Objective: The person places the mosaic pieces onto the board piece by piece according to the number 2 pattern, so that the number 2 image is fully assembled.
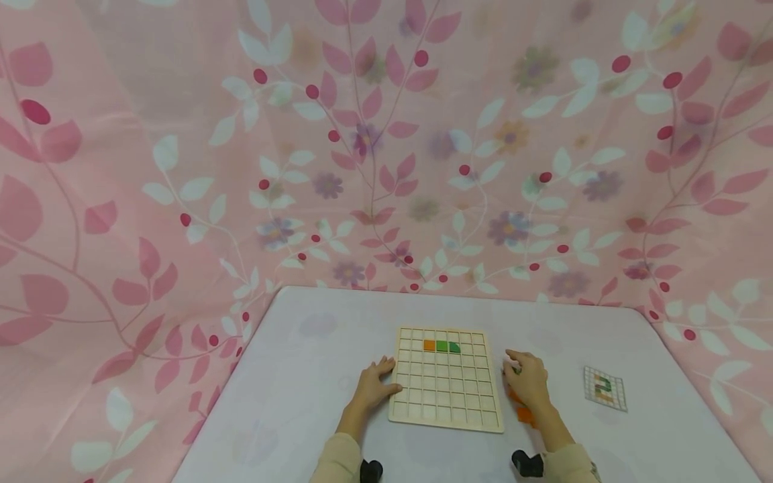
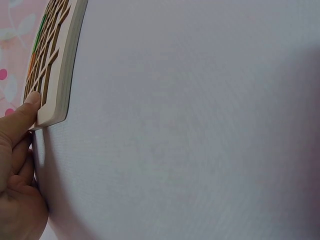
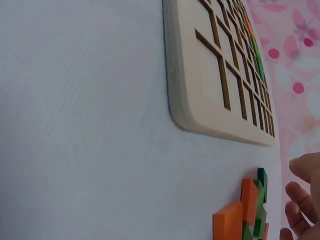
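Note:
A pale wooden grid board (image 1: 447,379) lies flat on the table, with an orange tile (image 1: 429,345), a green tile (image 1: 442,346) and a darker green tile (image 1: 455,347) side by side in an upper row. My left hand (image 1: 372,389) rests against the board's left edge, its thumb on the rim in the left wrist view. My right hand (image 1: 529,381) is beside the board's right edge, over a small pile of orange tiles (image 3: 228,222) and green tiles (image 3: 260,222). In the right wrist view its fingers are loosely bent and apart, with nothing visible between them.
A small card (image 1: 606,388) with a grid and a green and orange pattern lies right of my right hand. The white-covered table (image 1: 272,402) meets a pink floral curtain (image 1: 374,168) at its back and sides.

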`<state>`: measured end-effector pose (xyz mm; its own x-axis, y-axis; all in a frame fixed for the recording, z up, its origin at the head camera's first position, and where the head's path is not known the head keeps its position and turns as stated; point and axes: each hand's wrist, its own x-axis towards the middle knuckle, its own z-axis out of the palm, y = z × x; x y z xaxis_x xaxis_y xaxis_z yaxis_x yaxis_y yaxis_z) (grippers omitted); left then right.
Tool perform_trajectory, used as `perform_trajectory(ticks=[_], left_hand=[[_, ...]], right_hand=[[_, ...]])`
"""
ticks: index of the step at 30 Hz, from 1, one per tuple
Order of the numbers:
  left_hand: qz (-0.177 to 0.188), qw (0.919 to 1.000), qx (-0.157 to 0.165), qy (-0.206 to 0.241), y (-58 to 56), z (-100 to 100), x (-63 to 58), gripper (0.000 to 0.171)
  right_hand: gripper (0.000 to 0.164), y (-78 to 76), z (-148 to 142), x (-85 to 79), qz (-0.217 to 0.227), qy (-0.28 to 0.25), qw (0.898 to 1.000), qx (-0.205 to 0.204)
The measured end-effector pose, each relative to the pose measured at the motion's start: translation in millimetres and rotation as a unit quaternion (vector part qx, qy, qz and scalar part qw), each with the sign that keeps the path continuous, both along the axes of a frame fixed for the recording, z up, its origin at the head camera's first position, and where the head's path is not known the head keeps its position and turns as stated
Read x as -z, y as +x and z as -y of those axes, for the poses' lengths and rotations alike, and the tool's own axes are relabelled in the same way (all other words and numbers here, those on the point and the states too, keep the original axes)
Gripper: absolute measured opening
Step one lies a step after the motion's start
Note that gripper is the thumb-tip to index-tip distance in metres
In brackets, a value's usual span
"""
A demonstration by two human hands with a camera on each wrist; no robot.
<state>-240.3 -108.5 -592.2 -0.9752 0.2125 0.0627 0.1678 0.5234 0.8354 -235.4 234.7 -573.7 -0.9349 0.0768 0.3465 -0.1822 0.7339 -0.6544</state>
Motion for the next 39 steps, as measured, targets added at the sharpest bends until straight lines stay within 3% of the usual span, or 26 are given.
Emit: perform_trajectory(ticks=[9, 20, 23, 30, 34, 39], left_hand=[[-0.008, 0.9999, 0.006, 0.003, 1.0, 0.6, -2.1, 0.062], [-0.010, 0.9999, 0.009, 0.009, -1.5, 0.8, 2.0, 0.062], [-0.011, 0.9999, 0.009, 0.007, -1.1, 0.8, 1.9, 0.061], [-0.014, 0.9999, 0.007, 0.000, -0.7, 0.8, 1.2, 0.061], [-0.012, 0.9999, 0.006, 0.002, -0.4, 1.2, 2.2, 0.062], [-0.012, 0.9999, 0.008, 0.003, -1.1, 1.2, 2.6, 0.062]], right_hand=[[0.033, 10.7, -27.1, 11.2, -0.016, 0.007, 0.997, 0.071], [0.032, 17.6, -40.5, 11.6, 0.055, -0.002, 0.996, 0.067], [0.030, 16.9, -38.4, 8.5, 0.069, 0.001, 0.996, 0.054], [0.029, 14.0, -29.2, 0.3, 0.131, 0.050, 0.990, -0.029], [0.029, 13.4, -24.5, 3.8, 0.099, 0.065, 0.992, -0.036], [0.032, 14.7, -16.2, 9.6, 0.043, 0.062, 0.997, -0.011]])
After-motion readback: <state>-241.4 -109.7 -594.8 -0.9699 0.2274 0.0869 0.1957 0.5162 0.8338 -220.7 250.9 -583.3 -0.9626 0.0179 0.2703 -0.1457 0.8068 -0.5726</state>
